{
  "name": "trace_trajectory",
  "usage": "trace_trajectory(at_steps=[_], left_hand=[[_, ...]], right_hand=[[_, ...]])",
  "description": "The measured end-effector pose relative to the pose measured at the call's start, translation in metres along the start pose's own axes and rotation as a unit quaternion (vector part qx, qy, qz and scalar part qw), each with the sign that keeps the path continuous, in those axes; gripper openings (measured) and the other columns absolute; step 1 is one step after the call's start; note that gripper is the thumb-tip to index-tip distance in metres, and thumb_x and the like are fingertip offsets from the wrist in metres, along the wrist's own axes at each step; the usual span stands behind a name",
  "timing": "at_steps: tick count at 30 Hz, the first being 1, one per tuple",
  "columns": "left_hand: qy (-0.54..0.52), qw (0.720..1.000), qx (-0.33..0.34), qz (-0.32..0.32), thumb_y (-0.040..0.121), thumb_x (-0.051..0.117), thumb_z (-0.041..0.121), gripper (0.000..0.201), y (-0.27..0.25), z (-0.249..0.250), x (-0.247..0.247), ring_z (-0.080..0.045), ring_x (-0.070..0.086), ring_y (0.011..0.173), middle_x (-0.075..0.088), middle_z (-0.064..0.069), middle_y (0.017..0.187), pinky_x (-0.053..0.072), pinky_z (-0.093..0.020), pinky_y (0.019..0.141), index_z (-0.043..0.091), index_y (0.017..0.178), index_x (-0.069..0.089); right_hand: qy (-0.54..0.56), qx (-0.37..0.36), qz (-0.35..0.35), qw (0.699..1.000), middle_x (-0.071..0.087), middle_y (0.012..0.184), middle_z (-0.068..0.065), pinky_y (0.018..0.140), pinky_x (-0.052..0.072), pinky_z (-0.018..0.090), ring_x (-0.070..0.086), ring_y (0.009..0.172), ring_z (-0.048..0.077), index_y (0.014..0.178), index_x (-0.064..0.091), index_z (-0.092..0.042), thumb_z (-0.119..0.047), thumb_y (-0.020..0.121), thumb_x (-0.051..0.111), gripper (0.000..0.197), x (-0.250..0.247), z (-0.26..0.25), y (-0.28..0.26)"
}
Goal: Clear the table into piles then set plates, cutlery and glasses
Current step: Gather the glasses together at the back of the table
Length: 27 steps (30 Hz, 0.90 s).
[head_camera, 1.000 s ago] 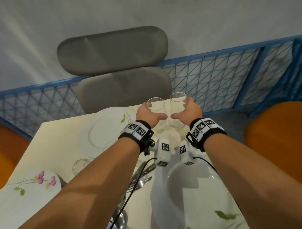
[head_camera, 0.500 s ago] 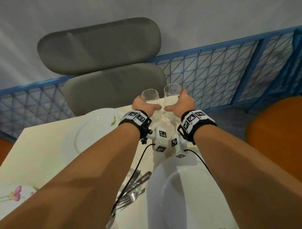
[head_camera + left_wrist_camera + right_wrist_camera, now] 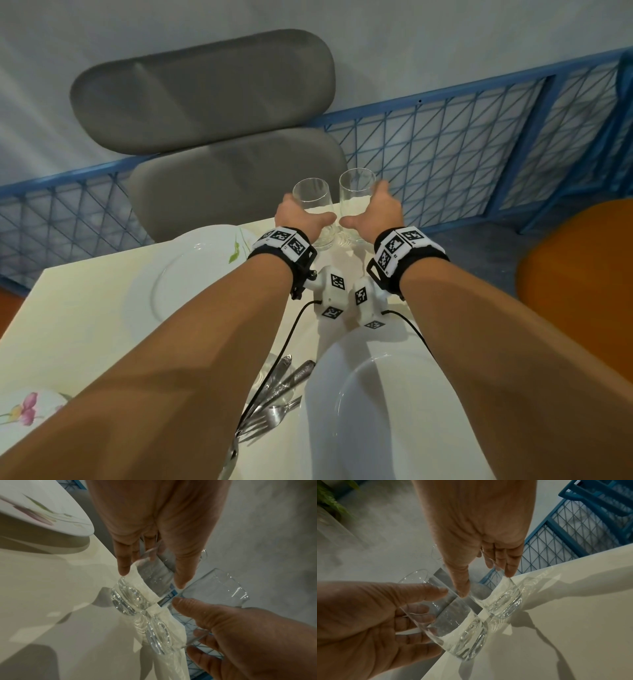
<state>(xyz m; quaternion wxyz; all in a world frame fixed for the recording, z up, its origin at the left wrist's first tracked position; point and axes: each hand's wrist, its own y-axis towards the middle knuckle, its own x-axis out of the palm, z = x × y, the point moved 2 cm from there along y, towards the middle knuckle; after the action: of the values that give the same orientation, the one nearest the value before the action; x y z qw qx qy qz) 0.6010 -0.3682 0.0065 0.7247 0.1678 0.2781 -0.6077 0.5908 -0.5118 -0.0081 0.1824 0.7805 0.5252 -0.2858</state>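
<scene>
Two clear tumblers stand side by side at the far edge of the cream table [image 3: 85, 325]. My left hand [image 3: 301, 216] wraps the left glass [image 3: 311, 198], thumb on its near side. My right hand [image 3: 373, 212] holds the right glass [image 3: 356, 188], its fingers reaching up along the far wall. In the left wrist view the left glass [image 3: 150, 582] sits between thumb and fingers, its thick base on the table. The right wrist view shows the right glass [image 3: 501, 601] held the same way, with the left glass [image 3: 458, 626] beside it.
A white plate [image 3: 191, 274] lies left of the glasses and a larger one [image 3: 376, 411] near me. Cutlery [image 3: 281, 387] is piled between my forearms. A flowered plate [image 3: 20, 414] sits at lower left. A grey chair [image 3: 212, 164], a blue mesh fence [image 3: 445, 144] and an orange seat [image 3: 582, 274] surround the table.
Both hands have moved the two glasses a little farther toward the table's far edge. My right fingers now lie straighter along their glass.
</scene>
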Motion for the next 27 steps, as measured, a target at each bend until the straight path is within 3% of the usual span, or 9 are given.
trace_trajectory(at_steps=[9, 16, 21, 25, 27], left_hand=[[0.009, 1.0, 0.001, -0.001, 0.069, 0.082, 0.031, 0.071, 0.0, -0.003, -0.001, -0.023, 0.056, 0.113, 0.056, -0.005, 0.124, 0.045, -0.029, 0.082, 0.01, 0.126, 0.046], [0.011, 1.0, -0.016, -0.012, 0.062, 0.088, 0.034, 0.092, -0.007, -0.003, -0.01, -0.026, 0.052, 0.122, 0.053, -0.007, 0.132, 0.047, -0.04, 0.099, 0.01, 0.135, 0.037], [0.061, 0.997, -0.034, -0.036, 0.066, 0.086, 0.024, 0.089, -0.031, 0.005, -0.023, -0.028, 0.048, 0.125, 0.045, -0.012, 0.137, 0.046, -0.034, 0.094, 0.005, 0.135, 0.033], [0.078, 0.995, 0.02, -0.062, 0.068, 0.082, 0.016, 0.088, -0.078, 0.018, -0.037, -0.027, 0.05, 0.119, 0.039, -0.012, 0.136, 0.042, -0.027, 0.081, 0.006, 0.139, 0.03], [0.064, 0.992, 0.073, -0.084, 0.066, 0.081, 0.016, 0.087, -0.109, 0.023, -0.049, -0.022, 0.052, 0.113, 0.041, -0.007, 0.13, 0.045, -0.026, 0.082, 0.01, 0.139, 0.033]], right_hand=[[0.004, 0.001, -0.004, 1.0, 0.058, 0.119, 0.015, 0.091, 0.05, 0.04, 0.054, 0.114, 0.033, 0.124, 0.039, -0.007, -0.023, 0.066, 0.085, 0.077, 0.0, 0.0, -0.001], [-0.012, 0.029, -0.021, 0.999, 0.054, 0.127, 0.015, 0.097, 0.048, 0.042, 0.052, 0.121, 0.032, 0.134, 0.033, -0.005, -0.03, 0.058, 0.09, 0.098, -0.002, 0.003, -0.005], [-0.076, 0.083, -0.047, 0.992, 0.049, 0.131, 0.018, 0.097, 0.046, 0.04, 0.047, 0.124, 0.033, 0.133, 0.031, 0.0, -0.028, 0.059, 0.09, 0.099, -0.008, 0.002, -0.025], [-0.14, 0.1, -0.089, 0.981, 0.053, 0.125, 0.018, 0.093, 0.049, 0.04, 0.052, 0.118, 0.033, 0.128, 0.04, 0.0, -0.019, 0.065, 0.085, 0.08, -0.012, 0.001, -0.053], [-0.163, 0.093, -0.138, 0.972, 0.059, 0.111, 0.015, 0.08, 0.052, 0.036, 0.058, 0.104, 0.031, 0.119, 0.048, -0.001, -0.017, 0.067, 0.082, 0.064, -0.012, -0.001, -0.074]])
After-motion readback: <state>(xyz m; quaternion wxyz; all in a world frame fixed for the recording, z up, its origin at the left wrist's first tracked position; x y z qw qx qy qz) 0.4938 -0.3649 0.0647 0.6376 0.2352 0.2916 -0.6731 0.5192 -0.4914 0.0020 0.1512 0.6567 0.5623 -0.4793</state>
